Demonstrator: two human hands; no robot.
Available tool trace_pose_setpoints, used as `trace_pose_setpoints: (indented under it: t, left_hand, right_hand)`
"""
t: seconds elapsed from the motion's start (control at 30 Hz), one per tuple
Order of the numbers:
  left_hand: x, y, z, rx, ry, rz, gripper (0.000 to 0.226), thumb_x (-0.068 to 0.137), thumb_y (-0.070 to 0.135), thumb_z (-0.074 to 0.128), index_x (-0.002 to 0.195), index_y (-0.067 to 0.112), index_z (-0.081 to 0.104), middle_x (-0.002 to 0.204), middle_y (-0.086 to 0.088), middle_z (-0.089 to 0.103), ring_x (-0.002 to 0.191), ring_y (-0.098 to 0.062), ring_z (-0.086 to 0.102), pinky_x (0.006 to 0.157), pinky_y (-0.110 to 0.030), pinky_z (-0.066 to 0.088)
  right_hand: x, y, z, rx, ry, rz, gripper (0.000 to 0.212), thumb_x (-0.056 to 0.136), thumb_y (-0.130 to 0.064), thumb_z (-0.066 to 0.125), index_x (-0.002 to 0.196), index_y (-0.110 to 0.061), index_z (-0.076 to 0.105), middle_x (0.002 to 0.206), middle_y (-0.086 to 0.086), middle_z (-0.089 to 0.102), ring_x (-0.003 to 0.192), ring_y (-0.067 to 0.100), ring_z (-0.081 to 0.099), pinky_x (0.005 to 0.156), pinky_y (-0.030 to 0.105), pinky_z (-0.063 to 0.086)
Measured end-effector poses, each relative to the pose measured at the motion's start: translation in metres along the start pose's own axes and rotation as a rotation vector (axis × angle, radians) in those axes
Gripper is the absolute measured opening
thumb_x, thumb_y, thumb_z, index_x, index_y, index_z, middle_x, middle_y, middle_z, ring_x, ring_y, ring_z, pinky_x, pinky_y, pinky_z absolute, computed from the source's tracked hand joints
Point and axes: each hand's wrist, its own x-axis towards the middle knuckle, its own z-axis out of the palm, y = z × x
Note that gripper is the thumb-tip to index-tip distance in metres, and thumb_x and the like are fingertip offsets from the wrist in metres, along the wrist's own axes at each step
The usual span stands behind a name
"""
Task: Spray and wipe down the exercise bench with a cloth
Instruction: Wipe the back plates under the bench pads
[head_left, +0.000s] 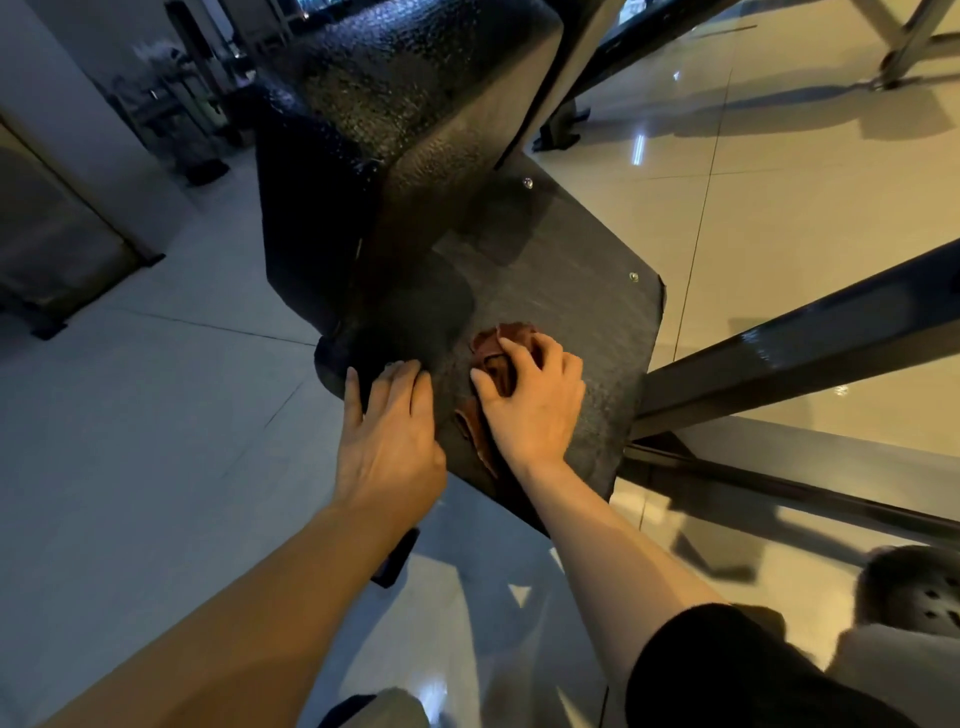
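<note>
Tiled floor (156, 415), bench (571, 291), frame bar (805, 358) beside

No legible text, label, brand, number or sign in the head view. Checked every surface in view; none bears readable marking.

The single head view looks steeply down and forward from close above the bench (545, 291), floor (156, 415) around it.
</note>
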Motion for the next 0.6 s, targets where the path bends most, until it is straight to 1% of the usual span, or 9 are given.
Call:
trace_pose_setpoints:
  t: [0.03, 0.1, 0.17, 0.2, 0.27, 0.33, 0.43, 0.5, 0.6]
  left_hand:
    - [0.0, 0.0, 0.001, -0.002, 0.0, 0.007, 0.066, 0.087, 0.02, 0.055, 0.147, 0.01, 0.03, 0.152, -0.005, 0.03, 0.146, -0.02, 0.017, 0.119, -0.048, -0.006]
    - [0.002, -0.001, 0.002, 0.019, 0.001, 0.022, 0.067, 0.087, 0.02, 0.056, 0.147, 0.009, 0.028, 0.153, -0.006, 0.03, 0.146, -0.021, 0.017, 0.119, -0.049, -0.004]
    - [0.003, -0.003, 0.003, 0.035, 0.023, 0.04, 0.066, 0.085, 0.019, 0.059, 0.145, 0.007, 0.033, 0.149, -0.009, 0.036, 0.144, -0.023, 0.023, 0.119, -0.051, 0.0]
    - [0.004, -0.004, 0.003, 0.034, 0.047, 0.052, 0.065, 0.082, 0.018, 0.062, 0.142, 0.006, 0.038, 0.145, -0.011, 0.042, 0.141, -0.025, 0.029, 0.118, -0.052, 0.005]
    - [0.005, -0.009, 0.005, 0.035, 0.088, 0.068, 0.065, 0.076, 0.016, 0.067, 0.135, 0.001, 0.047, 0.135, -0.016, 0.051, 0.133, -0.03, 0.042, 0.116, -0.056, 0.016]
    - [0.008, -0.016, 0.006, 0.049, 0.133, 0.063, 0.06, 0.073, 0.017, 0.065, 0.128, -0.003, 0.053, 0.126, -0.021, 0.056, 0.124, -0.037, 0.05, 0.111, -0.059, 0.026]
    - [0.011, -0.022, 0.006, 0.069, 0.169, 0.074, 0.052, 0.076, 0.019, 0.058, 0.123, -0.004, 0.057, 0.123, -0.024, 0.056, 0.12, -0.039, 0.051, 0.109, -0.061, 0.027]
    - [0.013, -0.019, 0.008, 0.087, 0.136, 0.108, 0.057, 0.075, 0.016, 0.065, 0.127, -0.004, 0.054, 0.127, -0.021, 0.055, 0.124, -0.037, 0.05, 0.112, -0.059, 0.023]
    - [0.015, -0.005, 0.012, 0.091, 0.075, 0.167, 0.067, 0.069, 0.015, 0.077, 0.129, -0.004, 0.053, 0.129, -0.019, 0.055, 0.126, -0.033, 0.05, 0.113, -0.057, 0.023]
  right_hand:
    - [-0.001, 0.009, 0.003, -0.015, -0.027, -0.01, 0.05, 0.086, -0.042, 0.064, 0.132, -0.024, 0.058, 0.147, 0.007, 0.041, 0.133, 0.03, 0.033, 0.107, 0.044, 0.033]
    - [-0.003, 0.016, 0.01, 0.105, -0.134, -0.002, 0.057, 0.092, -0.039, 0.059, 0.145, -0.028, 0.042, 0.159, 0.01, 0.022, 0.145, 0.03, 0.018, 0.117, 0.05, 0.022]
    - [-0.003, 0.01, 0.018, 0.195, -0.168, 0.038, 0.065, 0.094, -0.044, 0.055, 0.151, -0.033, 0.026, 0.163, 0.008, 0.008, 0.149, 0.028, 0.006, 0.121, 0.05, 0.014]
    - [-0.001, 0.0, 0.022, 0.202, -0.166, 0.042, 0.065, 0.095, -0.048, 0.052, 0.152, -0.035, 0.024, 0.163, 0.007, 0.004, 0.149, 0.027, 0.003, 0.121, 0.048, 0.013]
    - [0.007, -0.024, 0.03, 0.234, -0.174, -0.034, 0.059, 0.097, -0.047, 0.049, 0.151, -0.032, 0.029, 0.163, 0.009, 0.005, 0.149, 0.029, 0.002, 0.121, 0.047, 0.014]
    - [0.014, -0.046, 0.04, 0.263, -0.209, -0.191, 0.05, 0.1, -0.037, 0.046, 0.148, -0.026, 0.037, 0.161, 0.012, 0.01, 0.149, 0.031, 0.007, 0.119, 0.049, 0.02]
    - [0.02, -0.048, 0.048, 0.173, -0.209, -0.318, 0.044, 0.102, -0.031, 0.044, 0.145, -0.026, 0.043, 0.16, 0.013, 0.018, 0.147, 0.033, 0.015, 0.117, 0.05, 0.025]
    - [0.018, -0.027, 0.046, 0.147, -0.153, -0.266, 0.043, 0.102, -0.03, 0.042, 0.144, -0.026, 0.045, 0.159, 0.011, 0.021, 0.147, 0.031, 0.018, 0.119, 0.049, 0.023]
    - [0.009, 0.026, 0.031, 0.14, -0.02, 0.068, 0.041, 0.102, -0.029, 0.044, 0.143, -0.028, 0.047, 0.16, 0.002, 0.022, 0.147, 0.023, 0.019, 0.12, 0.043, 0.022]
